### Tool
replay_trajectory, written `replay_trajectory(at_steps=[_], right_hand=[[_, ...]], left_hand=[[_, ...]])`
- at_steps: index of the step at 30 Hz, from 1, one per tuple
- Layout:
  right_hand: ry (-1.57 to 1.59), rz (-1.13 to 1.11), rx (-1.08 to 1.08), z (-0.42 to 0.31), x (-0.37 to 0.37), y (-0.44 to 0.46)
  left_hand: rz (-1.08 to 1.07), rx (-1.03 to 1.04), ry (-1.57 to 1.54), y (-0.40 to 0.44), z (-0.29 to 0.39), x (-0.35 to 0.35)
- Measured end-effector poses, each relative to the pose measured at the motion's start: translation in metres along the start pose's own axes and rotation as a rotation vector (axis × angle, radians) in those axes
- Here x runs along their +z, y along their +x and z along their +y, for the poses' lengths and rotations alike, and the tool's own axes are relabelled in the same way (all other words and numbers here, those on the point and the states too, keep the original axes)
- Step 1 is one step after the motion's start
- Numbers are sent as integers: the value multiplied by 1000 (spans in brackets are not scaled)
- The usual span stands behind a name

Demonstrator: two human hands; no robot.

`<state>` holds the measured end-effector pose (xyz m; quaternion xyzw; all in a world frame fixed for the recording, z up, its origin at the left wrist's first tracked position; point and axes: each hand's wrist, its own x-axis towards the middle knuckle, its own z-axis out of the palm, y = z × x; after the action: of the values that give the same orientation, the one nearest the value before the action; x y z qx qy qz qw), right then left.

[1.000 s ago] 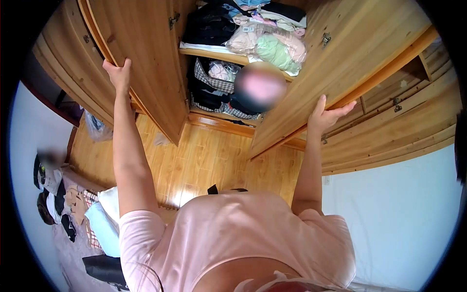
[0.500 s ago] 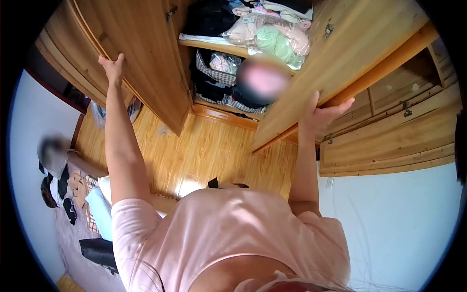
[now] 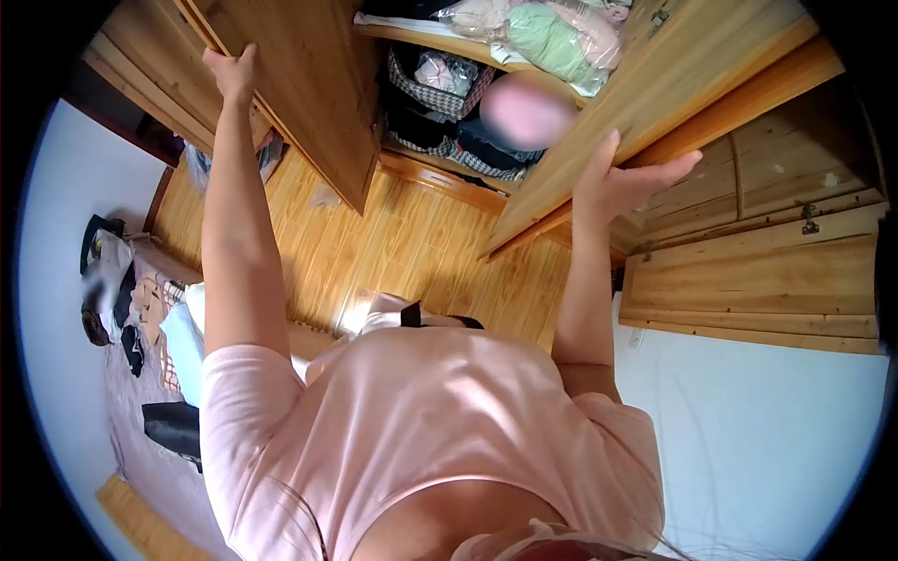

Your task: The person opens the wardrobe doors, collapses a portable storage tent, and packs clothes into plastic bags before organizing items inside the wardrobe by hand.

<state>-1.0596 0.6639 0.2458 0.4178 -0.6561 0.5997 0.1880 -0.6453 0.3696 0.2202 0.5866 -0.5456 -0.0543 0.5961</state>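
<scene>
My left hand (image 3: 234,75) grips the edge of the left wooden wardrobe door (image 3: 309,103), thumb on the inner face. At the right door (image 3: 655,84), my right hand (image 3: 627,182) rests against the edge with thumb and fingers spread apart. Between the two doors the wardrobe shelves show. Plastic-bagged pink and green clothes (image 3: 552,42) lie on the upper shelf (image 3: 440,39). A checkered box (image 3: 435,93) with a bagged item and dark folded clothes (image 3: 421,129) sit below, beside a blurred pink shape (image 3: 527,114).
At the left, clothes (image 3: 182,341) and a black bag (image 3: 173,430) lie on a bed (image 3: 154,449). A plastic bag (image 3: 198,168) stands on the wooden floor (image 3: 327,234) by the wardrobe. A low open wooden door panel (image 3: 748,294) is at the right.
The view has shifted, so the shelves appear higher and less of the upper shelf shows. Both hands remain at the doors, and the right fingers are stretched farther out.
</scene>
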Motion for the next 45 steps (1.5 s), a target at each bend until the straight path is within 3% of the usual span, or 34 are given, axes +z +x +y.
replay_trajectory(at_steps=[6,8,9,11,13,18,20,21,24,29,35,39,45], right_hand=[[-10,19,-146,9,3,-2],[-76,61,-315,26,7,2],[-26,84,-301,21,9,2],[12,73,-258,19,9,0],[50,89,-238,20,11,1],[160,96,-89,3,12,-2],[6,87,-68,13,9,-1],[9,85,-81,15,10,-1],[-14,92,-145,17,10,0],[-150,100,-271,23,8,1],[-31,46,-171,18,5,1],[-40,56,-228,24,6,1],[42,62,-228,18,9,1]], left_hand=[[3,233,-51,10,-23,0],[28,228,-121,12,-31,3],[38,224,-154,14,-40,5],[-97,14,-452,42,-84,1],[129,161,-144,-5,-3,3],[84,22,-188,-15,23,-7],[47,-56,-199,-20,33,-10],[126,72,-169,-13,14,-4],[162,167,-137,-6,1,0],[149,68,-142,-15,14,-4],[183,127,-74,-9,-1,4],[169,62,-110,-12,7,2],[167,138,-104,-5,-5,3]])
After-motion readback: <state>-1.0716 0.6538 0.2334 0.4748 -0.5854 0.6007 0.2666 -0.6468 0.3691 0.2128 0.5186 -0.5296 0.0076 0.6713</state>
